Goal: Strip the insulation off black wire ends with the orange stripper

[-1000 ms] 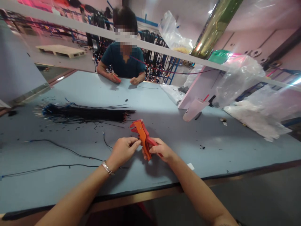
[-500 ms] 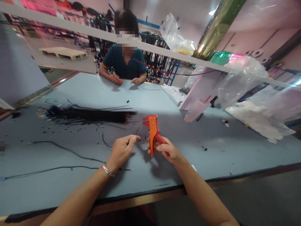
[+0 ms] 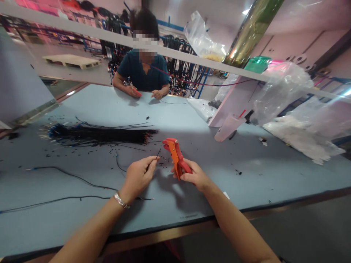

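Observation:
My right hand (image 3: pixel 193 176) grips the handles of an orange-red wire stripper (image 3: pixel 175 155), whose jaws point up and to the left. My left hand (image 3: pixel 139 175) pinches a thin black wire (image 3: pixel 157 153) between thumb and forefinger, its short end sticking up just left of the stripper's jaws. The wire's tail runs down to the table under my left wrist. Small black bits of stripped insulation (image 3: pixel 164 160) lie on the blue table (image 3: pixel 175 204) between my hands.
A bundle of black wires (image 3: pixel 101 134) lies on the table beyond my left hand. Loose long wires (image 3: pixel 68 173) trail across the left side. Across the table a person in a dark teal shirt (image 3: pixel 144 71) works with both hands. Plastic bags (image 3: pixel 282 91) and a white board (image 3: pixel 233 102) sit at the right.
My right hand drew the stripper away from the wire to the right, then tilted its jaws back toward the left. My left hand kept its pinch on the wire.

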### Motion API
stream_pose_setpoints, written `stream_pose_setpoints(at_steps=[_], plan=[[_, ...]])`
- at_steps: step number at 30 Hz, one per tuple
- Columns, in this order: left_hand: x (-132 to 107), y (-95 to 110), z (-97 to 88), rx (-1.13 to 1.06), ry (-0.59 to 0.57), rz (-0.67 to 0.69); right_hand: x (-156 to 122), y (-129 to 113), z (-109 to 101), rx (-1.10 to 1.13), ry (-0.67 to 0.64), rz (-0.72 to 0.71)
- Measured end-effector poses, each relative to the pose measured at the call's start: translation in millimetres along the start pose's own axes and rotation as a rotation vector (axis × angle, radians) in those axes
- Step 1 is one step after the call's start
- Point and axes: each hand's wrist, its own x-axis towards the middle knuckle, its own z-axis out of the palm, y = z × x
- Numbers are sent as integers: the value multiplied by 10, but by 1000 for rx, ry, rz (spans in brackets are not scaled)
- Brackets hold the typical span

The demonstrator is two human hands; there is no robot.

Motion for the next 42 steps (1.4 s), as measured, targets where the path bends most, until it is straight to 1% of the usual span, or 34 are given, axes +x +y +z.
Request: stream_pose_setpoints(at_steps=[4,7,11,16,20,24,30,35,42], plan=[[-8,-3,-8,-43,10,-49,6,-39,2,4,-66,36],[-6,-16,3,-70,9,-56,14,-45,18,13,-100,38],[6,-5,-2,-83,-35,-30,16,-42,34,69,-97,42],[1,59,-32,-99,-63,-9,12,-43,69,76,-114,50],[-6,98,-47,-119,-85,-16,30,-20,143,195,-135,58],[-10,124,-62,-130,-110,-27,53,-3,194,268,-109,39],[-18,157,-62,-82,-145,-65,42,-34,189,192,-116,61],[-19,158,-40,-130,-164,-43,36,-24,184,154,-142,66],[-7,149,-40,-125,-176,-29,47,-36,216,123,-150,39]])
